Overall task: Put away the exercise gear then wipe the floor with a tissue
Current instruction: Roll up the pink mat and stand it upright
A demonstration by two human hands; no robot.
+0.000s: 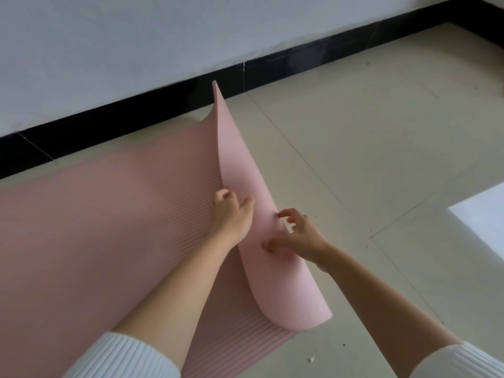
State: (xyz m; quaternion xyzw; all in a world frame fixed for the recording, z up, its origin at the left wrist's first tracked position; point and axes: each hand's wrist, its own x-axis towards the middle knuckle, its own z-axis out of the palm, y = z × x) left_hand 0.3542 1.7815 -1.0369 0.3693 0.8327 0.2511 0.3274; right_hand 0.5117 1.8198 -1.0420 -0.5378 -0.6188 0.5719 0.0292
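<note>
While the pink exercise mat (81, 227) lies ribbed side up along the far edge of the tiled floor (354, 145), by the black skirting (109, 126), its right end stands lifted and curled. The left grip (231, 214) pinches the raised edge. The right grip (300, 236), fingers spread and bent, touches the smooth underside.
</note>
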